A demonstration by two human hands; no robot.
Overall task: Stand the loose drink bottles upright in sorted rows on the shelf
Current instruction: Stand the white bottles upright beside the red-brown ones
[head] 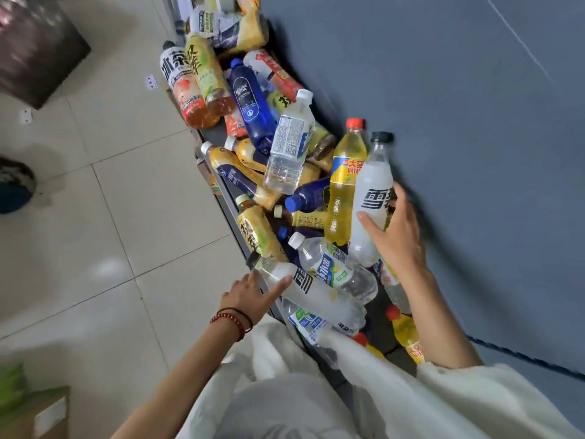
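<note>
A heap of loose drink bottles lies along the shelf (221, 182) against a grey-blue wall. My right hand (399, 236) grips a white bottle with a black cap (372, 198), held upright beside a standing yellow soda bottle with a red cap (343, 185). My left hand (253, 294) touches the neck end of a second white bottle (304, 289) lying on its side at the shelf's near edge; its fingers are fairly straight. A clear water bottle with a blue-green label (332, 267) lies across it. Blue, tea and water bottles are piled further back.
A clear water bottle (289, 144) leans on the pile's middle, a blue bottle (251, 106) behind it. Tea bottles (190, 87) overhang the shelf's front edge. More yellow bottles (406, 334) lie near my right forearm. Tiled floor (104, 201) spreads left, with a cardboard box (34, 413).
</note>
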